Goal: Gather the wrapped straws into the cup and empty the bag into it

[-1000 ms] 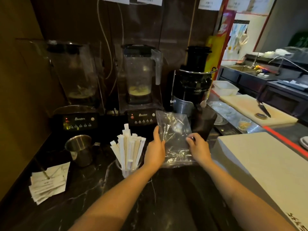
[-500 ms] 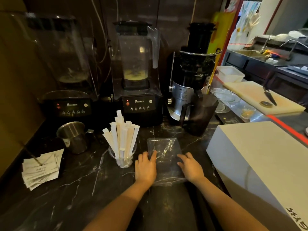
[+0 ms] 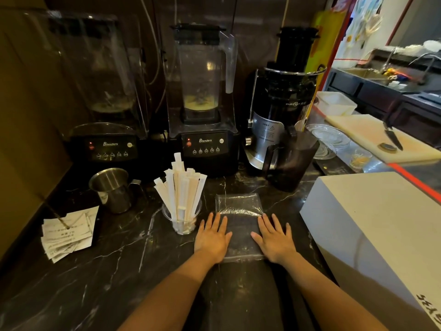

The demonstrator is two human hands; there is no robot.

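Note:
A clear plastic cup (image 3: 181, 223) stands on the black marble counter, packed with several paper-wrapped straws (image 3: 181, 189) that fan upward. Just right of it a clear plastic bag (image 3: 238, 211) lies flat on the counter and looks empty. My left hand (image 3: 212, 237) presses flat on the bag's left edge, fingers straight. My right hand (image 3: 274, 240) lies flat on its right edge in the same way. The bag's near end shows between my two palms.
A steel pitcher (image 3: 114, 187) and a stack of paper slips (image 3: 69, 232) sit to the left. Two blenders (image 3: 205, 144) and a black juicer (image 3: 281, 111) with its dark jug (image 3: 293, 163) line the back. A white box (image 3: 372, 225) stands close on the right.
The bag, held upright in both hands a second ago, now lies flat on the counter. Both hands have slid apart to its side edges and flattened out.

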